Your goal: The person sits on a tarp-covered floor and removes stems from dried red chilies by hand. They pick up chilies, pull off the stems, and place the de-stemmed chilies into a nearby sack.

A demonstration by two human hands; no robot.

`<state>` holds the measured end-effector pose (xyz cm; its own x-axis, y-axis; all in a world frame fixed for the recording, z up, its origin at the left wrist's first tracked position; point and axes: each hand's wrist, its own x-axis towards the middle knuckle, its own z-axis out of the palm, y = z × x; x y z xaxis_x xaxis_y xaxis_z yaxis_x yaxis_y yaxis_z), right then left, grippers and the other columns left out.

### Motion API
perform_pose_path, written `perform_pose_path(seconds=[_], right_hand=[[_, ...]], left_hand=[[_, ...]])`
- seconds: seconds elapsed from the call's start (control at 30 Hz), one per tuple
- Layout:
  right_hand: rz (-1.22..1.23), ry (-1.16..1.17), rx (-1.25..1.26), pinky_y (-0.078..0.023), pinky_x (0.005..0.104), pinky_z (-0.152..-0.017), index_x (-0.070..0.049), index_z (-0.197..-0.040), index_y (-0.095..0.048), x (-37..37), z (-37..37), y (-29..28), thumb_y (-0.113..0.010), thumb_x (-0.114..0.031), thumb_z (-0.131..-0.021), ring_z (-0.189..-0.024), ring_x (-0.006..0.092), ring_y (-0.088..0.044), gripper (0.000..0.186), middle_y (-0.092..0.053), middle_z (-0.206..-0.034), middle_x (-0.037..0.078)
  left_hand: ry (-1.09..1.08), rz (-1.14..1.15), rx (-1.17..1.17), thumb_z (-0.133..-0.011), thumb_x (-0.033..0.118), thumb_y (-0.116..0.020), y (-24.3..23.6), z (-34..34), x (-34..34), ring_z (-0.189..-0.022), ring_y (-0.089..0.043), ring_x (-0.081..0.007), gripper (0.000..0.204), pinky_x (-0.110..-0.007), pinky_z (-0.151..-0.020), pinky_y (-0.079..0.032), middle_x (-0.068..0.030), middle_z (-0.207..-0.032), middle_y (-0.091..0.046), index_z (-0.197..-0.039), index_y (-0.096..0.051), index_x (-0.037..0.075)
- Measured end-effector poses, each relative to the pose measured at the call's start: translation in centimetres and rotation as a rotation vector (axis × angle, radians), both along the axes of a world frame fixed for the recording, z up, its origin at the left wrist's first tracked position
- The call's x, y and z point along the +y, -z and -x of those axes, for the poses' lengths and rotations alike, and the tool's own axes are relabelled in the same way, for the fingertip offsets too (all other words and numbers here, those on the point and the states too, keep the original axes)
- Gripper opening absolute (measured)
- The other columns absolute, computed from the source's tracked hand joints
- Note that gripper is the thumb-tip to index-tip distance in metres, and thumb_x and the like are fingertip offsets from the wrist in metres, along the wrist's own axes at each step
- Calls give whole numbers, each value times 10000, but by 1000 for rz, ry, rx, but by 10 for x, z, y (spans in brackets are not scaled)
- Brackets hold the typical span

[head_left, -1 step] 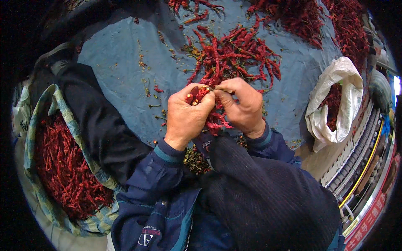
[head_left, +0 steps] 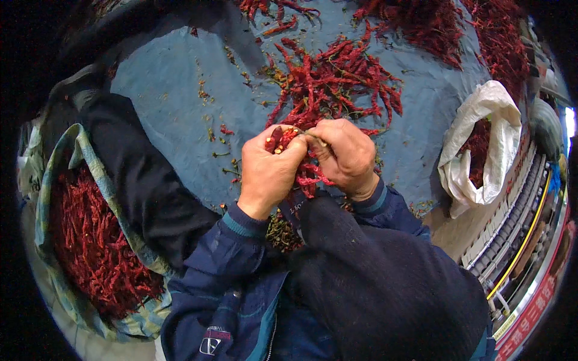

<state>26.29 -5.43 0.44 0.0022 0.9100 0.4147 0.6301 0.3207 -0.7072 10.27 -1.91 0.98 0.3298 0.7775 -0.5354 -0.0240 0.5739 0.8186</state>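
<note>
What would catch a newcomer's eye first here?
Likely first, the red chillies bunched in the left hand at the centre, with the right hand close beside it. Next, the chilli pile on the blue sheet beyond, and the chilli-filled checked sack at far left.

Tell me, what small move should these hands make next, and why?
Probably a gentle tug by the right hand away from the left hand, to part the stem from its pepper. The left grips a bunch of dried red peppers, several showing pale, stemless ends, while the right seems to pinch that stem; loose stems already lie on the blue sheet.
</note>
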Motion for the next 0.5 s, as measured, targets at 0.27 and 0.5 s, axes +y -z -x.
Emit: perform_pose_path(seconds=[0.27,0.5], right_hand=[[132,-9,309,-555,336,-675,-21,-951,-655,-28,-3,2,-695,-25,-865,-790,240,-677,95,-675,-879,104],[618,424,274,-546,319,-637,-44,-1085,-637,6,-60,33,-558,-160,-994,-737,183,-692,168,-706,-906,95]], left_hand=[[-141,375,-181,-921,99,-661,9,-2,-8,-705,-573,-72,80,-252,-641,-470,23,-806,-645,-886,-676,29],[-59,387,-233,-970,146,-619,-2,21,-1,-785,-667,-153,154,-293,-728,-548,-63,-935,-670,-1066,-611,25]])
